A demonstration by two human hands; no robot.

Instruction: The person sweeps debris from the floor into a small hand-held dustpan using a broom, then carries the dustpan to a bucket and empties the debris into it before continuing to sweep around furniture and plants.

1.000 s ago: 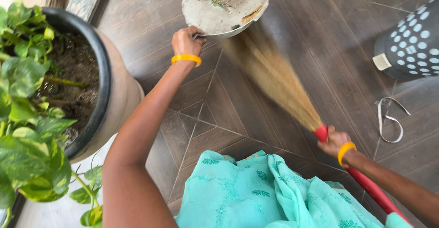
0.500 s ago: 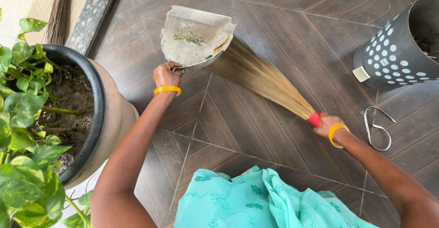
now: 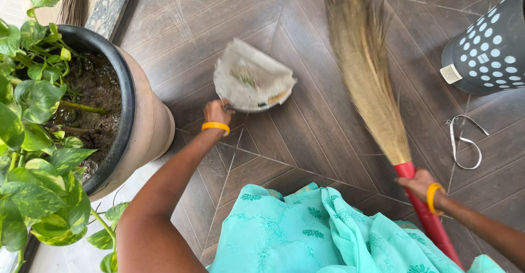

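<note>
Left hand (image 3: 217, 111) clenched on handle of dustpan (image 3: 252, 77), pan lined with paper, resting on dark wood floor (image 3: 306, 141) at 12 o'clock. Right hand (image 3: 418, 184) grasps red broom handle at 4 o'clock; broom (image 3: 363, 70) bristles fan toward 1 o'clock, apart from pan. Potted plant (image 3: 82, 103) at 9 o'clock.

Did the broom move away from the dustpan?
Yes. The broom has swung away from the dustpan, towards the dotted bin. Half a second ago its bristles touched the pan; now bare floor separates them.
</note>
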